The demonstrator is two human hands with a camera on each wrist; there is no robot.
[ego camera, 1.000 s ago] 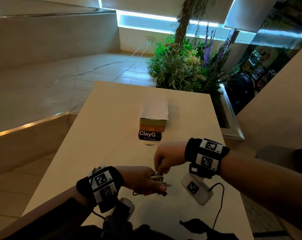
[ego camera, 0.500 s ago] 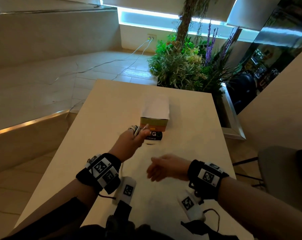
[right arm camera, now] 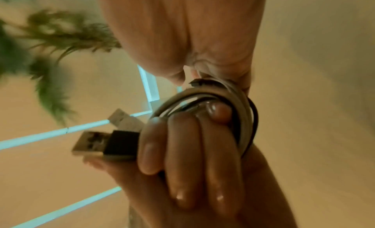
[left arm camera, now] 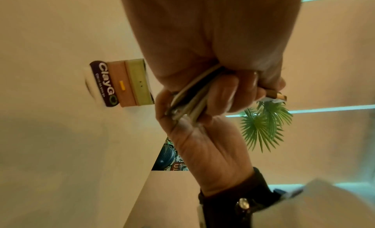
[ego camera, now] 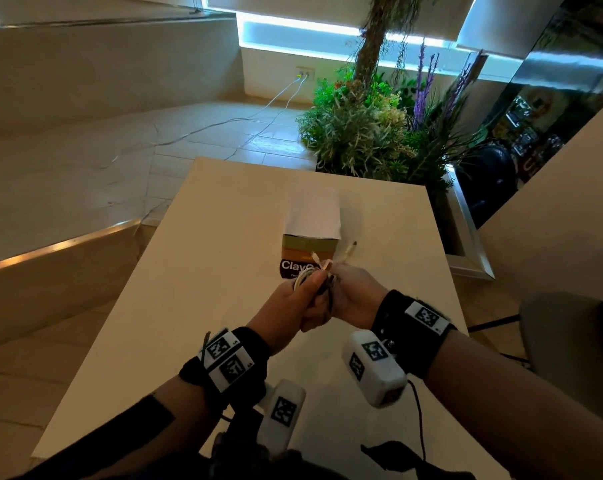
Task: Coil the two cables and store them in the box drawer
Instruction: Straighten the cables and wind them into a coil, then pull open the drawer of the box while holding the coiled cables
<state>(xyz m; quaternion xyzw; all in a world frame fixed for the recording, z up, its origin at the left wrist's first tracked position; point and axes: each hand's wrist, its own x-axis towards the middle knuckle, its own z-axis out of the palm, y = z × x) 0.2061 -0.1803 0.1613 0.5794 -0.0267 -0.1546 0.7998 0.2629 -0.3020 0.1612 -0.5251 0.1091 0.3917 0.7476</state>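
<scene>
White and black coiled cables sit clamped between both hands — left hand and right hand curled round the bundle, pressed together just before the box on the table.

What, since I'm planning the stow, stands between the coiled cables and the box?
Nothing visible lies between the cables, gripped by left hand and right hand, and the box just beyond; its drawers look shut.
</scene>
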